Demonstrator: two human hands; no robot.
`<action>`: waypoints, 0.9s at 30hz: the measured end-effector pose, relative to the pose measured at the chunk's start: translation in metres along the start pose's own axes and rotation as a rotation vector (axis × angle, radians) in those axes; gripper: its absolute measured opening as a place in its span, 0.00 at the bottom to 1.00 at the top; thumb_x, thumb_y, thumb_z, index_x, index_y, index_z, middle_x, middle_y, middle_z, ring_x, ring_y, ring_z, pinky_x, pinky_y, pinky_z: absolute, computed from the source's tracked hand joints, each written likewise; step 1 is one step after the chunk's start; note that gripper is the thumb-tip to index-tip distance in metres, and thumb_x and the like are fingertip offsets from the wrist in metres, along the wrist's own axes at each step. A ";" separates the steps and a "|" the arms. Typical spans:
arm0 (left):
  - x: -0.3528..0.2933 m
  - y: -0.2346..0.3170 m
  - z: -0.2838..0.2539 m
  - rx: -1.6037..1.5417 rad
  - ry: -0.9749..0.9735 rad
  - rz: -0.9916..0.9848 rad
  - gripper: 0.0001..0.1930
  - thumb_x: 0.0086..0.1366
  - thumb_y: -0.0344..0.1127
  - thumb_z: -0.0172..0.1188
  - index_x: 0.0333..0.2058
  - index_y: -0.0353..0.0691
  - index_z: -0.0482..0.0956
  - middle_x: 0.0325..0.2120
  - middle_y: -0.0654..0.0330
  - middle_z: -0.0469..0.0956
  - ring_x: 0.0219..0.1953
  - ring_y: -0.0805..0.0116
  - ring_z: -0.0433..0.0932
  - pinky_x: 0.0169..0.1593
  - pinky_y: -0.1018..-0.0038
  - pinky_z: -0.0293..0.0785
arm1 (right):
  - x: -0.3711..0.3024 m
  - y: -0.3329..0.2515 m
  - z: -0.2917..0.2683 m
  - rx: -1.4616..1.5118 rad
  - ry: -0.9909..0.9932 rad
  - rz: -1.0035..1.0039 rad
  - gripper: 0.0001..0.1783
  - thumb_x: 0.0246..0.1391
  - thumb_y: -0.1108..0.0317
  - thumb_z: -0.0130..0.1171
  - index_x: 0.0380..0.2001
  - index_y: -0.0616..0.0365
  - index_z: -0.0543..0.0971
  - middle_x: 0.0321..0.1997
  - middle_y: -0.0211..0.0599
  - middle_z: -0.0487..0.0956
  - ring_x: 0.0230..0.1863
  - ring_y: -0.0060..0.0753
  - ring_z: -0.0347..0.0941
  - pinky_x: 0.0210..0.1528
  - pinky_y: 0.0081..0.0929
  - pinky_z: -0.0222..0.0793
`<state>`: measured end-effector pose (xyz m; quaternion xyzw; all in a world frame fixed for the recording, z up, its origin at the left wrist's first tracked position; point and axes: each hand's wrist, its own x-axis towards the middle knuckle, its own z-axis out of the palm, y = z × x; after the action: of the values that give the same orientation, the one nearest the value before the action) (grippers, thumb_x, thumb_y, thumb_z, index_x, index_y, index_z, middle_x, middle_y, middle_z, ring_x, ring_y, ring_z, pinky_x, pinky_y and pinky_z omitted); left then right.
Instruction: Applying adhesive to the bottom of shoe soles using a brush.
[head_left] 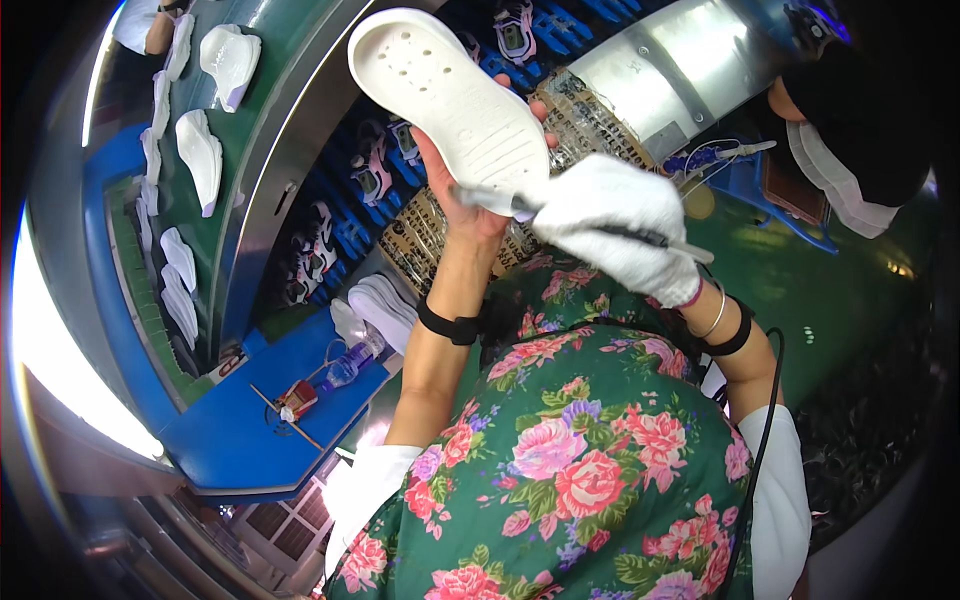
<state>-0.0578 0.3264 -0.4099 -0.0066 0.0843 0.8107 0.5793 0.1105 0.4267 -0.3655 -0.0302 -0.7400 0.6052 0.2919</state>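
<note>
A white shoe sole (450,105), with small holes at its wide rounded end, is tilted up in front of me. My bare left hand (460,190) is shut on it, thumb along the near side and fingertips showing past the far edge. My right hand (615,225), in a white glove, is closed round a slim brush-like tool (640,237). Its dark shaft runs through the fist. The tool's greyish tip (490,197) lies at the sole's lower end; whether it touches the sole I cannot tell.
Several white soles (200,160) lie on a green conveyor belt (255,110) at left. Shoes (370,165) stand on blue racks behind a taped cardboard box (415,240). A blue table (220,440) carries a bottle (350,365). Another person (850,130) is at far right.
</note>
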 end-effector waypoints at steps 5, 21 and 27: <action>0.004 0.016 -0.004 0.211 -0.021 -0.089 0.48 0.61 0.75 0.48 0.67 0.42 0.59 0.58 0.46 0.68 0.51 0.36 0.73 0.51 0.46 0.76 | 0.001 0.000 0.005 -0.315 -0.057 -0.269 0.14 0.44 0.76 0.67 0.38 0.56 0.85 0.44 0.42 0.84 0.40 0.43 0.80 0.43 0.34 0.77; 0.004 0.039 0.001 0.261 -0.170 -0.246 0.46 0.63 0.67 0.51 0.71 0.44 0.51 0.67 0.38 0.54 0.55 0.35 0.70 0.53 0.47 0.72 | -0.003 0.000 0.000 -0.196 -0.046 -0.139 0.10 0.46 0.74 0.68 0.35 0.54 0.86 0.41 0.37 0.85 0.36 0.39 0.80 0.39 0.31 0.76; 0.005 0.043 -0.008 0.219 -0.175 -0.303 0.44 0.65 0.66 0.47 0.70 0.41 0.53 0.64 0.35 0.57 0.55 0.34 0.72 0.54 0.48 0.75 | -0.009 -0.004 0.003 0.208 -0.129 0.106 0.08 0.45 0.76 0.69 0.32 0.57 0.86 0.39 0.38 0.86 0.38 0.34 0.81 0.42 0.29 0.77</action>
<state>-0.1005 0.3160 -0.4125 0.1142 0.1195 0.6978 0.6970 0.1183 0.4194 -0.3654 0.0004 -0.6879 0.6939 0.2128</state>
